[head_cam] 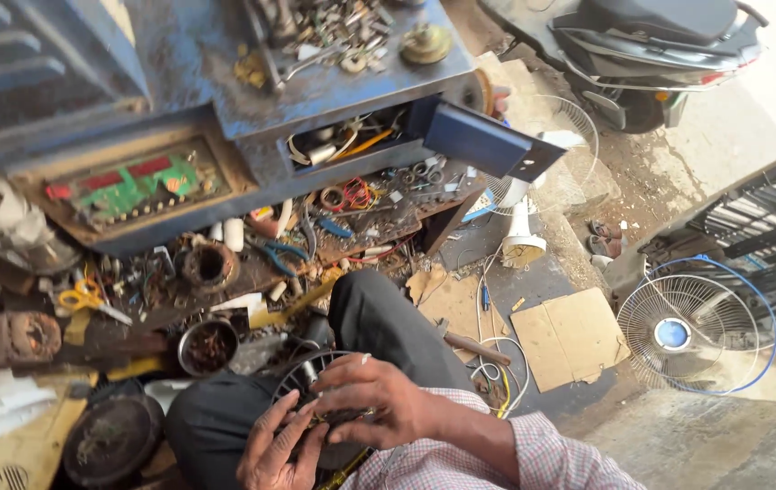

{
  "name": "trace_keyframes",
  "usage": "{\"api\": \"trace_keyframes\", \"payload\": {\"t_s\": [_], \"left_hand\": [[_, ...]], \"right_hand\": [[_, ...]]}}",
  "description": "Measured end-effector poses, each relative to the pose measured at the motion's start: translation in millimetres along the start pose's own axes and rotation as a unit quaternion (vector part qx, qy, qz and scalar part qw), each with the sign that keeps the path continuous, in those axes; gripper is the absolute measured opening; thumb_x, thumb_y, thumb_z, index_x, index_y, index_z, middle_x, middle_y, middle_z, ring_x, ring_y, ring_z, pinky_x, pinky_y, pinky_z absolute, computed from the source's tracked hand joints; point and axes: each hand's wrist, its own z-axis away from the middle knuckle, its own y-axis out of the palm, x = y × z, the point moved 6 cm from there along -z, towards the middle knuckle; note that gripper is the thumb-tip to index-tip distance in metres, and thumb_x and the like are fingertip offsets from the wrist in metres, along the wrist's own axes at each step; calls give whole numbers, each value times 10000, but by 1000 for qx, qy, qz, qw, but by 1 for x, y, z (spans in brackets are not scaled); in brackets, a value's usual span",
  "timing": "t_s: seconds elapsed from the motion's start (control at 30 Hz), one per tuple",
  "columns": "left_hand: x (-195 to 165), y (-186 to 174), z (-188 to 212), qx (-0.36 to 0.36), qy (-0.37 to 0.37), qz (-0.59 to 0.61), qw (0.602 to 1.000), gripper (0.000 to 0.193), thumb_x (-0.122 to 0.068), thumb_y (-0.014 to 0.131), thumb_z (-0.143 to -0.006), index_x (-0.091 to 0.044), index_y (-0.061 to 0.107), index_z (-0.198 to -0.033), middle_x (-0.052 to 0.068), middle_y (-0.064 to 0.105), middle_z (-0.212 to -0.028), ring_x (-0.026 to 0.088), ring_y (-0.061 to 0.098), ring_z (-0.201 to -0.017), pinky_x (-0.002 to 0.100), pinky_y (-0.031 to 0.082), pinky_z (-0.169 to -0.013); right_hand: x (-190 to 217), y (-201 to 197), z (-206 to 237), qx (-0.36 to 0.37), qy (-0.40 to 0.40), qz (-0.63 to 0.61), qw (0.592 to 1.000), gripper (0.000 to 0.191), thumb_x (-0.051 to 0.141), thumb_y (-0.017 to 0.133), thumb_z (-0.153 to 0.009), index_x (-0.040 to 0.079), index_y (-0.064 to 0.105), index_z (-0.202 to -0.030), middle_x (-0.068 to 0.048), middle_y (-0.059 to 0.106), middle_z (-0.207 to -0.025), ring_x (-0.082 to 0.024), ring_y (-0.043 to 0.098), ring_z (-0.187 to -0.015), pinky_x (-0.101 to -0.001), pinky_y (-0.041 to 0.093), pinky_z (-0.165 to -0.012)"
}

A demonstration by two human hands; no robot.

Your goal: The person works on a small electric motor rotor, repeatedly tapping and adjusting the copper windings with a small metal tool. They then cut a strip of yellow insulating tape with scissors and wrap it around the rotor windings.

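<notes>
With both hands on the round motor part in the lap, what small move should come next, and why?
Probably turn the round motor part slightly toward the camera. The right hand covers its top and the left hand grips its lower edge, so the spot under the fingers is hidden. It rests on the lap, so a small turn seems safe.

Crowded ahead, open to your right

Ahead of your hands [343, 426], the metal bowl [207, 347], scissors [88, 298] and scrap crowd the floor; rightward, only flat cardboard [569, 338] and loose wires [497, 363] lie before the fan guard [687, 334].
</notes>
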Motion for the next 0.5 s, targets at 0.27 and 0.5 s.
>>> {"api": "trace_keyframes", "payload": {"t_s": [0.27, 0.5], "left_hand": [[-16, -5, -18, -16, 103, -13, 995, 299, -137, 807, -779, -74, 722, -1058, 130, 651, -1256, 270, 701, -1125, 384, 632, -913], [-26, 1, -36, -15, 103, -25, 994, 176, -114, 799, -813, -125, 682, -943, 68, 743, -1024, 219, 775, -938, 362, 643, -859]], "right_hand": [[6, -4, -8, -4, -32, 10, 999, 175, 211, 731, -1025, 83, 754, -1142, -61, 742, -1155, -283, 692, -1166, -449, 538, -1113], [-10, 0, 3, -54, -2, -9, 998, 115, 183, 774, -978, 73, 753, -1004, -42, 758, -1033, -257, 725, -1078, -394, 584, -1011]]}}
